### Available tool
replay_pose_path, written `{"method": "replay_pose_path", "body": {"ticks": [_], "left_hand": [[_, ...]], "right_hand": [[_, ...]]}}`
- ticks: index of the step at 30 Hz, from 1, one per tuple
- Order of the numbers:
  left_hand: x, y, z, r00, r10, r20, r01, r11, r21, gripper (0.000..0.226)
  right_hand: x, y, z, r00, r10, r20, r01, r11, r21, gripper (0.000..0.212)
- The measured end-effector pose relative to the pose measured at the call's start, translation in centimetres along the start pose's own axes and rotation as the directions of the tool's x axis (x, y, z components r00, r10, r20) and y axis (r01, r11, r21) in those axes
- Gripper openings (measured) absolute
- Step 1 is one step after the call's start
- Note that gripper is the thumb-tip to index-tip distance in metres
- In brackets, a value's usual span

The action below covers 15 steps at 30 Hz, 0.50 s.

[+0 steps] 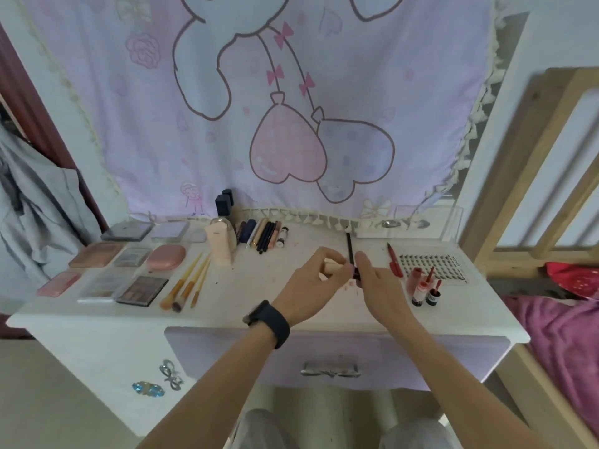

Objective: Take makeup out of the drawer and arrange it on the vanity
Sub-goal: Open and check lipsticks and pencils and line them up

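Observation:
My left hand (316, 281), with a black watch on the wrist, curls around a pale beige makeup tube (331, 266) over the middle of the white vanity top (259, 306). Beside it my right hand (377, 280) holds a thin black stick (349, 247) with a dark red base, its fingers partly hiding the lower end. The two hands almost touch. The lilac drawer (337, 358) below them is closed.
Palettes and compacts (142, 288) lie in rows at the left, then orange brushes (189, 281), a pink bottle (220, 244) and a row of pencils (264, 236). At the right sit small red bottles (424, 291), a red pen (394, 260) and a lash tray (431, 264). A wooden frame stands at the right.

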State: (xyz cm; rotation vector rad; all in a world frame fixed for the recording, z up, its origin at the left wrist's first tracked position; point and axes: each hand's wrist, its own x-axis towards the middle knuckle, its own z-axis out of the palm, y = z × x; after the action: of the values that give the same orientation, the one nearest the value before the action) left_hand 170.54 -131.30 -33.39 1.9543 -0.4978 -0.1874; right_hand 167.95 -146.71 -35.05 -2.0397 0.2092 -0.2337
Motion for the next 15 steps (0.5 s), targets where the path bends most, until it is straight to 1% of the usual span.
{"method": "replay_pose_path", "body": {"ticks": [1, 3, 5, 6, 9, 11, 13, 15], "left_hand": [[0.1, -0.4, 0.3, 0.999, 0.04, -0.002, -0.04, 0.999, 0.027, 0.014], [0.4, -1.6, 1.0, 0.996, 0.073, -0.053, -0.07, 0.996, 0.053, 0.011], [0.9, -2.6, 1.4, 0.993, 0.032, -0.11, -0.032, 0.999, 0.003, 0.011], [1.1, -2.9, 1.6, 0.993, -0.001, -0.114, -0.004, 0.999, -0.04, 0.012], [1.4, -4.0, 2.3, 0.991, -0.085, -0.103, 0.066, 0.982, -0.176, 0.015], [1.6, -4.7, 2.5, 0.987, -0.102, -0.125, 0.076, 0.976, -0.202, 0.014], [1.7, -5.1, 2.6, 0.984, -0.114, -0.134, 0.082, 0.971, -0.224, 0.015], [1.8, -5.4, 2.5, 0.983, -0.131, -0.126, 0.098, 0.966, -0.237, 0.016]], "right_hand": [[0.0, 0.3, -0.1, 1.0, 0.028, 0.011, -0.027, 0.999, -0.026, 0.054], [-0.1, 1.0, -0.2, 0.999, 0.036, 0.031, -0.034, 0.999, -0.036, 0.05], [-0.1, 1.8, 0.0, 0.999, 0.034, 0.016, -0.035, 0.999, 0.031, 0.05], [-0.1, 2.2, 0.1, 0.999, 0.034, 0.012, -0.035, 0.996, 0.078, 0.047], [0.3, 3.8, 0.3, 0.999, -0.001, 0.049, -0.008, 0.984, 0.179, 0.023], [0.5, 4.6, 0.1, 0.998, -0.037, 0.046, 0.027, 0.979, 0.201, 0.005], [0.5, 5.0, -0.3, 0.997, -0.062, 0.056, 0.047, 0.972, 0.23, 0.021], [0.7, 4.8, -0.5, 0.997, -0.03, 0.07, 0.011, 0.968, 0.251, 0.026]]}}
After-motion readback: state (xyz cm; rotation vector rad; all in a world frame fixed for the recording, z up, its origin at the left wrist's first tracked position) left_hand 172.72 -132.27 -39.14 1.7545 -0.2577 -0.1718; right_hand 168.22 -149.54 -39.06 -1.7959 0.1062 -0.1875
